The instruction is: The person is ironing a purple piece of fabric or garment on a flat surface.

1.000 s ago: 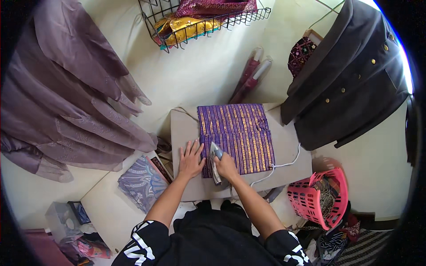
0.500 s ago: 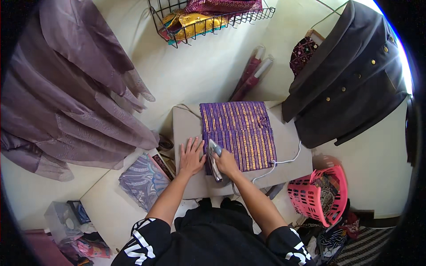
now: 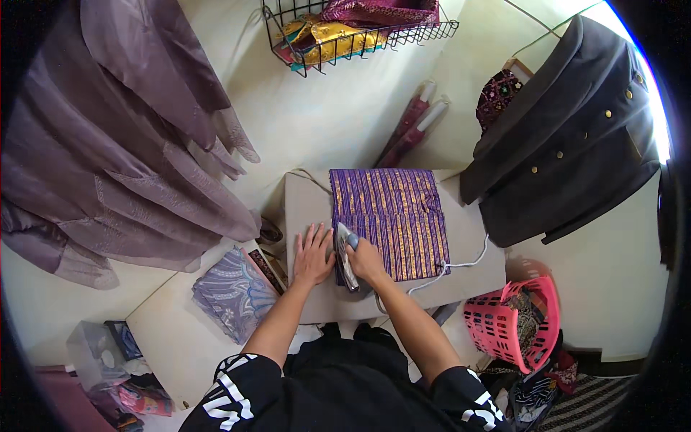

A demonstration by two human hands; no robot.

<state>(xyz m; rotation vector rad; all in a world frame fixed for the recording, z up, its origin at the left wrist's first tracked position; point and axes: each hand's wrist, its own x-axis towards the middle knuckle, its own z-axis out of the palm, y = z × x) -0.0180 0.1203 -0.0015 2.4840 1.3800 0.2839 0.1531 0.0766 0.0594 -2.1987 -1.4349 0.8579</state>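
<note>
A purple cloth with gold stripes (image 3: pixel 407 241) lies folded on the beige ironing board (image 3: pixel 309 194) in front of me. My right hand (image 3: pixel 366 259) is wrapped round the handle of an iron (image 3: pixel 345 248), which stands along the cloth's left edge with its tip pointing away from me. The iron's white cord (image 3: pixel 469 263) runs over the cloth's near right corner and across the board. Flat on the board just left of the iron rests my left hand (image 3: pixel 312 255), fingers spread, fingertips close to the cloth's edge.
Mauve garments (image 3: pixel 137 137) hang at the left, a dark jacket with gold buttons (image 3: pixel 568 137) at the right. A wire basket (image 3: pixel 367 39) holds cloths on the wall. Folded grey-blue cloth (image 3: pixel 234 295) lies left of the board. A pink laundry basket (image 3: pixel 497 327) stands right.
The view has shifted slightly. Both hands and the iron keep nearly the same place at the cloth's left edge.
</note>
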